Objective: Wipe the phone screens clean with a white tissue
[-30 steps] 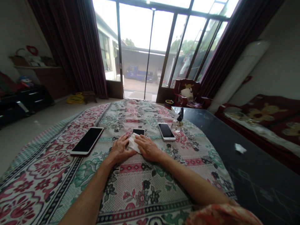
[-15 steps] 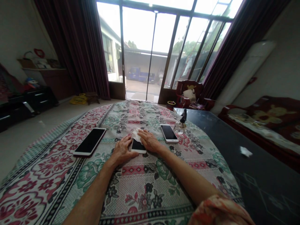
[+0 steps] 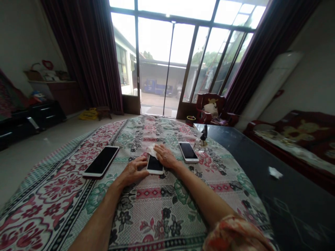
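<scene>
A white smartphone [image 3: 155,166] with a dark screen lies flat in the middle of the cloth-covered table. My right hand [image 3: 166,156] is over its upper right part, fingers pressing a crumpled white tissue [image 3: 153,150] against the top of the screen. To the left, my left hand [image 3: 134,171] rests with fingers stretched out and thumb apart, the tips at the phone's left edge. Part of the screen is hidden under the tissue and right fingers. A larger white phone [image 3: 102,161] lies further left, and another white phone [image 3: 188,152] lies to the right.
A patterned tablecloth [image 3: 162,202] covers the table. A small clear stand with a dark figure [image 3: 203,135] stands at the right, beyond the right-hand phone. Another crumpled tissue [image 3: 275,173] lies on the dark glossy surface [image 3: 251,153] at the right. Glass doors [image 3: 162,69] are ahead.
My left hand has slid slightly left, its thumb drawing back from the phone's lower edge. My right hand stays on the tissue over the screen. The view has tilted up a little.
</scene>
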`<state>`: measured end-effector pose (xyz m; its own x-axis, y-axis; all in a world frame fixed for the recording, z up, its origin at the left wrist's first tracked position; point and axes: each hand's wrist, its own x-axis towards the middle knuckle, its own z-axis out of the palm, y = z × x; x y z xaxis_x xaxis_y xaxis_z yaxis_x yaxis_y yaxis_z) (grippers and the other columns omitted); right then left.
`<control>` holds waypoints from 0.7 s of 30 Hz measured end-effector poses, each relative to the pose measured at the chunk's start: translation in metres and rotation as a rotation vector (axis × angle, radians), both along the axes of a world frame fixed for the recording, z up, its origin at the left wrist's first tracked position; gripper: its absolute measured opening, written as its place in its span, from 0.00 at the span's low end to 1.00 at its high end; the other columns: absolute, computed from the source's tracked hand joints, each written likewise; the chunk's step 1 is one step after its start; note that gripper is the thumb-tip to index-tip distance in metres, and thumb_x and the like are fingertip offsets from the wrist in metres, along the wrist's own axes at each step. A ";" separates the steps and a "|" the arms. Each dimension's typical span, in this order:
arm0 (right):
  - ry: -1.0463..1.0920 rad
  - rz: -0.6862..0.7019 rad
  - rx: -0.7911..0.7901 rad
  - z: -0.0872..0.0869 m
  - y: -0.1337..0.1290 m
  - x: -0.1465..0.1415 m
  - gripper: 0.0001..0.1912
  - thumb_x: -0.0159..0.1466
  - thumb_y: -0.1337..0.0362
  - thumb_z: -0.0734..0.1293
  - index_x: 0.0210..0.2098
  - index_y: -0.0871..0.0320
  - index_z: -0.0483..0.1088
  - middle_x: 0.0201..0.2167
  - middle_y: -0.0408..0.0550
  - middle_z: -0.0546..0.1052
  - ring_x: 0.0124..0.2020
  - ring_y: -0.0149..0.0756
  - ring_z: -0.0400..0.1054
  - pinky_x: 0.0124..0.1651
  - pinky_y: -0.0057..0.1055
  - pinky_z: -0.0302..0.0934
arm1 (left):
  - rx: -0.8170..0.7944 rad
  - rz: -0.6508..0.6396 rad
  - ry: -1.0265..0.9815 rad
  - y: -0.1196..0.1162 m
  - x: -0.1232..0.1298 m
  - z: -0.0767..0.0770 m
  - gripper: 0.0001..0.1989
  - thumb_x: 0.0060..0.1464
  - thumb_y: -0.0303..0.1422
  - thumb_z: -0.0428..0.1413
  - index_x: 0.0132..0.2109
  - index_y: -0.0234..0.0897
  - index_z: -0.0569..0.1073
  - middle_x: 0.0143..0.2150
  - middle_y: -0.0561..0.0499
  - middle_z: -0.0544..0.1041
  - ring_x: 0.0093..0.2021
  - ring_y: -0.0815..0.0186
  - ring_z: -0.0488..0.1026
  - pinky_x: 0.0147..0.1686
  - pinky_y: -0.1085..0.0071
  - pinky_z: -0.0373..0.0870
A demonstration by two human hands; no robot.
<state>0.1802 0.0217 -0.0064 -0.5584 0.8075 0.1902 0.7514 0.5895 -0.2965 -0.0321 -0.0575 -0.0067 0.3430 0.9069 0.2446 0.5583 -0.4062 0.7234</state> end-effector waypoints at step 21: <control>0.063 0.170 0.041 0.006 -0.088 0.019 0.23 0.69 0.66 0.55 0.63 0.53 0.60 0.67 0.46 0.59 0.68 0.43 0.48 0.66 0.45 0.46 | 0.046 0.063 -0.024 -0.002 0.006 -0.006 0.11 0.46 0.35 0.62 0.39 0.42 0.82 0.54 0.49 0.77 0.55 0.56 0.72 0.58 0.65 0.66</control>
<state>0.1991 -0.0660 -0.0007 -0.6717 0.6936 0.2602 0.6208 0.7187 -0.3132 -0.0257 -0.0597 -0.0124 0.2796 0.9141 0.2935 0.5665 -0.4039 0.7182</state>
